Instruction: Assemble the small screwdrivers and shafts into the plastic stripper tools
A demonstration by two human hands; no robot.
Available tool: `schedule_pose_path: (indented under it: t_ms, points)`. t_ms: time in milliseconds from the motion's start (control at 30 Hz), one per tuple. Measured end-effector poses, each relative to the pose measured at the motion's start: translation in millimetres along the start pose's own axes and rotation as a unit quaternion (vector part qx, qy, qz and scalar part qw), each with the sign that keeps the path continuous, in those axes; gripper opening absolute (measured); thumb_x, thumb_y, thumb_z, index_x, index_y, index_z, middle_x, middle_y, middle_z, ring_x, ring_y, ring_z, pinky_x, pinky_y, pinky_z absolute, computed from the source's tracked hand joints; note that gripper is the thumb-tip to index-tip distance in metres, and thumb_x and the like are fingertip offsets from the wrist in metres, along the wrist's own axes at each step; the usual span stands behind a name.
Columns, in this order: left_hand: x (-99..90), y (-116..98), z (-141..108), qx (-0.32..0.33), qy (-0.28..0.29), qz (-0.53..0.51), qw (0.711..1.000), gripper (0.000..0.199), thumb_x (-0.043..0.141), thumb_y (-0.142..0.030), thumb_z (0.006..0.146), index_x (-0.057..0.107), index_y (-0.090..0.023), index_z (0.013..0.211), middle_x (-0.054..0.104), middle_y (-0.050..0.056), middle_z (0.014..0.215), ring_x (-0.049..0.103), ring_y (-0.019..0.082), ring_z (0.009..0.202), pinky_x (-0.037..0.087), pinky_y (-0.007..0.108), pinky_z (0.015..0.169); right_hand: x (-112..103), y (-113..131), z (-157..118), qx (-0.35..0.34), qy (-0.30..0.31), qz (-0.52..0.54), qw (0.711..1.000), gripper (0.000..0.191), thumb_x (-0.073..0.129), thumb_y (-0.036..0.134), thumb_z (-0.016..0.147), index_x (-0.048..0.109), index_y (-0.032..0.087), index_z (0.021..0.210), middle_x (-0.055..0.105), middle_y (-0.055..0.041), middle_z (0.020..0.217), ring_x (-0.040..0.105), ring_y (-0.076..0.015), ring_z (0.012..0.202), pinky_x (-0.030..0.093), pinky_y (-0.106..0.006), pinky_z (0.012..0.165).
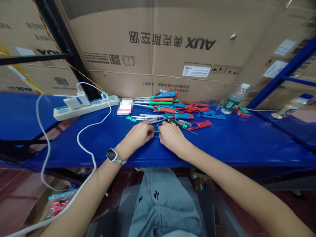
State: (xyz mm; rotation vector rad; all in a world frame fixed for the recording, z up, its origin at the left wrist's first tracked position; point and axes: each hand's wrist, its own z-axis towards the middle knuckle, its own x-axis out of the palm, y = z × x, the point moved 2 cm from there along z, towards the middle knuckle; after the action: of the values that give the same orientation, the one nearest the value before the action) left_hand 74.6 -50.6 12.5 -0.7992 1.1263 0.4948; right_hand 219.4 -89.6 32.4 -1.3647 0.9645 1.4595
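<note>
My left hand (143, 133), with a watch on its wrist, is closed in a pinch over the blue table. Close against it, my right hand (171, 136) is closed with its fingers bent. A small green piece (157, 132) shows between the fingertips of both hands; its exact kind is too small to make out. Just beyond my right hand lies a black and yellow screwdriver (175, 123), its thin shaft pointing right. Behind the hands are long-nosed lighters (163, 103) in blue, orange and green, piled with metal rods. Loose red handle shells (201, 125) and blue ones (211, 115) lie to the right.
A white power strip (85, 108) with plugged-in chargers is at the left, its white cable (86, 149) hanging over the front edge. At the back right stand a water bottle (235, 98) and a small red box (242, 112). A large cardboard carton (160, 62) walls the back.
</note>
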Motion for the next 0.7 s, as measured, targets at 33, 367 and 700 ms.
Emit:
schedule_pose_path:
  t_ms: [33, 367, 700]
  points:
    - [-0.6, -0.9, -0.3, -0.001, 0.001, 0.0, 1.0, 0.015, 0.061, -0.009, 0.089, 0.073, -0.016, 0.085, 0.067, 0.007, 0.093, 0.064, 0.02, 0.08, 0.043, 0.029, 0.067, -0.8, 0.1, 1.1, -0.007, 0.004, -0.004, 1.0, 0.026, 0.05, 0.009, 0.095, 0.075, 0.008, 0.104, 0.071, -0.0205, 0.108, 0.073, -0.0285, 0.094, 0.054, -0.034, 0.079]
    - [4.7, 3.2, 0.8, 0.003, -0.008, 0.003, 1.0, 0.015, 0.061, -0.009, 0.087, 0.072, -0.017, 0.082, 0.066, 0.007, 0.092, 0.064, 0.02, 0.079, 0.042, 0.029, 0.065, -2.4, -5.3, 9.1, -0.035, 0.022, -0.031, 0.999, 0.028, 0.049, 0.011, 0.097, 0.076, 0.008, 0.106, 0.074, -0.0209, 0.105, 0.073, -0.0298, 0.097, 0.054, -0.035, 0.08]
    - [7.1, 4.5, -1.3, -0.002, -0.024, 0.0, 1.0, 0.014, 0.061, -0.012, 0.088, 0.071, -0.018, 0.082, 0.067, 0.006, 0.092, 0.063, 0.019, 0.078, 0.041, 0.029, 0.064, 0.4, -16.7, 6.5, -0.104, 0.015, -0.018, 0.994, 0.025, 0.05, 0.013, 0.098, 0.074, 0.011, 0.102, 0.073, -0.0159, 0.104, 0.07, -0.0227, 0.089, 0.047, -0.031, 0.077]
